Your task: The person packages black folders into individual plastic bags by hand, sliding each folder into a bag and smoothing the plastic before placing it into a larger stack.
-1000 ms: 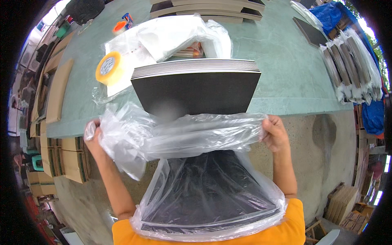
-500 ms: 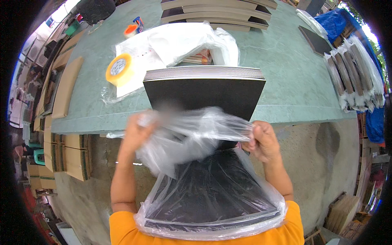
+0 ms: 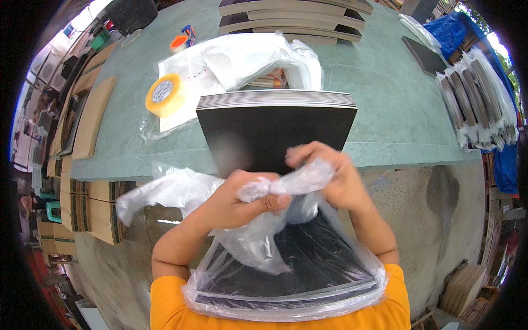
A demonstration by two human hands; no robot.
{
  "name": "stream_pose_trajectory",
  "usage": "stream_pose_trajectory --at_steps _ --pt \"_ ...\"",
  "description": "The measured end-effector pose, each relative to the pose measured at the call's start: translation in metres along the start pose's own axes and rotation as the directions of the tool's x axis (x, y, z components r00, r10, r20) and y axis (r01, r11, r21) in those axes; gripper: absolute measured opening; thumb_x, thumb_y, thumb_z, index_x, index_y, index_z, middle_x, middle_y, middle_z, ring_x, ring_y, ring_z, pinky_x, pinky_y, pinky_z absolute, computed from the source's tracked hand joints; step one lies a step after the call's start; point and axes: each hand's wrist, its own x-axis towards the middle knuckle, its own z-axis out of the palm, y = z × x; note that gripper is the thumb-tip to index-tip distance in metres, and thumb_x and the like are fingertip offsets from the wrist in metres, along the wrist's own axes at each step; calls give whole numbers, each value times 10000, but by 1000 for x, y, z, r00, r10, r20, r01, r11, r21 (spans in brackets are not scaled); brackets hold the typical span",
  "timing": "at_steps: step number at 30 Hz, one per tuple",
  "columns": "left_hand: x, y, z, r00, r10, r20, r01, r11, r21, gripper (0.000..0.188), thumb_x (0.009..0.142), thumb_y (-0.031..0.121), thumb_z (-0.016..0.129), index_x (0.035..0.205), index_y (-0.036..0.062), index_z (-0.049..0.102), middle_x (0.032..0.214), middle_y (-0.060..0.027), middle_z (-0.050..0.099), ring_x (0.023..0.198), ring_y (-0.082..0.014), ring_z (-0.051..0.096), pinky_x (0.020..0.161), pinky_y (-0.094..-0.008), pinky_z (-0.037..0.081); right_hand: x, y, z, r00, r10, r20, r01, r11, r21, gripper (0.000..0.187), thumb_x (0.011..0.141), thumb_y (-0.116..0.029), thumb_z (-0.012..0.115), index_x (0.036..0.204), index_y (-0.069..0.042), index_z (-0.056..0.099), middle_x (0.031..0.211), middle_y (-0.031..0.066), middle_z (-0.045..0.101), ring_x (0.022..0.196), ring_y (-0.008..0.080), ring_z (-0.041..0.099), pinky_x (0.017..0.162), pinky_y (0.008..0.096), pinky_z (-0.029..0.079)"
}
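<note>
A clear plastic bag (image 3: 352,269) with a flat black panel (image 3: 247,283) inside leans against my orange shirt. Its loose plastic is bunched up above the panel, one flap hanging off to the left. My left hand (image 3: 239,201) is closed round the bunch, thumb pressed on it. The twisted plastic runs across to my right hand (image 3: 341,179), whose fingers are curled at its other end and slightly blurred. Just beyond both hands, a stack of black boards (image 3: 275,126) with pale edges stands at the table's front edge.
On the green table (image 3: 396,110) lie a roll of yellow tape (image 3: 164,93), white plastic sheeting (image 3: 236,55) and an orange-and-blue tape dispenser (image 3: 181,42). More boards (image 3: 291,22) are stacked at the back. Wrapped panels (image 3: 476,99) stand at right; cardboard cartons (image 3: 102,212) at left.
Both hands have come closer together in front of the black boards. The loose plastic, spread between them before, is now gathered into a twisted bunch, with a flap swung out left.
</note>
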Motion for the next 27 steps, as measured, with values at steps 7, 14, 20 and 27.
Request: stream_pose_trajectory --at_steps 7,14,20,27 --pt "-10 3 -22 990 60 -124 -114 863 -492 199 777 141 605 925 21 546 757 -43 576 665 -119 546 634 -273 458 7 -20 13 665 -14 747 5 1000 14 221 822 -195 531 864 8 606 767 98 615 740 161 575 705 302 452" --pt "-24 14 -29 934 357 26 -350 926 -141 236 730 145 637 869 -27 556 703 -97 570 604 -168 556 548 -304 450 10 -35 -5 424 41 905 -302 948 99 385 837 -330 472 749 30 572 619 122 564 658 204 575 660 309 455" --pt "-24 11 -22 860 -297 414 -292 379 878 245 672 90 561 892 -1 502 731 -169 579 653 -311 579 548 -381 457 -35 -8 -25 772 582 255 379 -100 -920 266 666 -169 554 895 -55 628 931 115 605 953 276 535 1019 464 153" --pt "-31 -38 -36 779 -535 328 -234 238 943 267 716 275 605 677 12 579 656 -149 594 699 -304 595 596 -378 474 0 -78 -25 992 -32 -120 -90 483 -871 101 675 -66 539 761 -15 551 695 99 579 680 238 584 611 322 457"
